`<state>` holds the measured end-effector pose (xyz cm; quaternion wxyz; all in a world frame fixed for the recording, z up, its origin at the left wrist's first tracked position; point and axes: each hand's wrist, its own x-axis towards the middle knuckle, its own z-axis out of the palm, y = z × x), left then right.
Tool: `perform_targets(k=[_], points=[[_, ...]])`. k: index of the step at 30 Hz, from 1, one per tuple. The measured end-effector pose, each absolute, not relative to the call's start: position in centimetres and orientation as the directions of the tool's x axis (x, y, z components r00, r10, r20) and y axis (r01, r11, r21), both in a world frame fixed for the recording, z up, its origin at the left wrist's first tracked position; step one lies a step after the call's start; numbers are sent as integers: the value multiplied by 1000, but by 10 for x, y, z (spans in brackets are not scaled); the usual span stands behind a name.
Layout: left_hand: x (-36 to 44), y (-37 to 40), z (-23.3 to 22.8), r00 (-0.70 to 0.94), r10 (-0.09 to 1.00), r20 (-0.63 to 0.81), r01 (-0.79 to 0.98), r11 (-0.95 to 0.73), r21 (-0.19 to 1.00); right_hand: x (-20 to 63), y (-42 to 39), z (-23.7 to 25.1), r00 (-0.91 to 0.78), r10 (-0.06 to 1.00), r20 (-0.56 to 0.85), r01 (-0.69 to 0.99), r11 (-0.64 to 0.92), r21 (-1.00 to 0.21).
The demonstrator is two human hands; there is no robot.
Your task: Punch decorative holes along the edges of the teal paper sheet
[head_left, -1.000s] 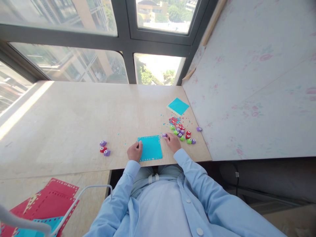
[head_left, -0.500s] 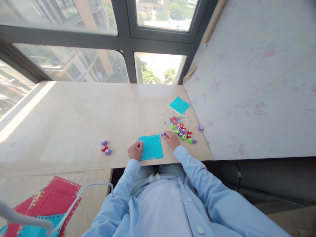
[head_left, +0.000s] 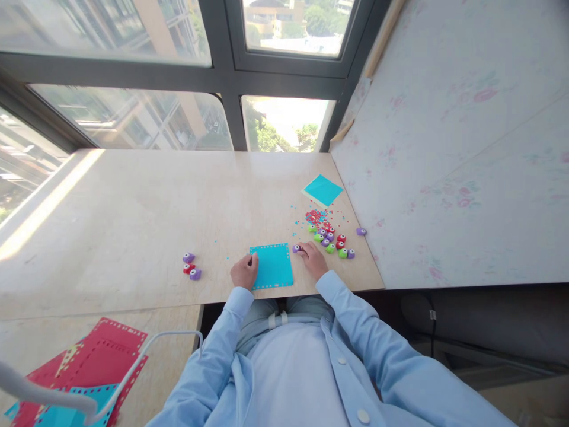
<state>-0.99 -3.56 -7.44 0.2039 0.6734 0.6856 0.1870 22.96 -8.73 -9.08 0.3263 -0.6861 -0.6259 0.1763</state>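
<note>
A teal paper square (head_left: 272,265) with punched holes along its edges lies flat near the table's front edge. My left hand (head_left: 243,272) presses on its left edge with fingers curled. At the sheet's right edge, my right hand (head_left: 313,260) grips a small purple punch (head_left: 296,248). A cluster of small punches (head_left: 331,242), green, purple and red, sits just right of that hand.
Three more punches (head_left: 191,267) lie to the left. A teal pad (head_left: 322,190) and scattered confetti (head_left: 315,216) sit farther back by the white wall panel (head_left: 444,148). Red and teal punched sheets (head_left: 84,373) lie on a lower surface at bottom left, under a white cable (head_left: 133,365).
My right hand has drawn the purple punch slightly nearer, down along the sheet's right edge. My left hand stays on the sheet.
</note>
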Motion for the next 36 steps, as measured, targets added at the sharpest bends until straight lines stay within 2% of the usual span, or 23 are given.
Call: perform_targets(k=[6, 9, 14, 21, 24, 26, 30, 36], points=[[-15, -32, -58, 109, 973, -205, 796, 38, 604, 231, -93, -96, 70, 965, 254, 786, 103, -610], [-15, -35, -47, 204, 951, -234, 731, 11, 683, 235, -84, -98, 48, 963, 264, 803, 120, -584], [3, -39, -35, 263, 959, -109, 679, -104, 727, 238, -73, -102, 41, 962, 270, 819, 123, -561], [50, -24, -53, 351, 933, 81, 760, -334, 557, 238, -74, -106, 36, 965, 258, 852, 106, -512], [60, -21, -68, 411, 905, 106, 736, -398, 548, 239, -73, -107, 30, 965, 260, 862, 107, -496], [62, -20, -76, 419, 892, 171, 700, -437, 564, 239, -73, -108, 22, 965, 261, 863, 113, -492], [58, -21, -86, 379, 886, 269, 643, -461, 612, 240, -74, -108, 11, 969, 247, 860, 117, -496], [58, -19, -87, 308, 918, 250, 627, -394, 672, 239, -75, -103, -19, 972, 234, 873, 130, -469]])
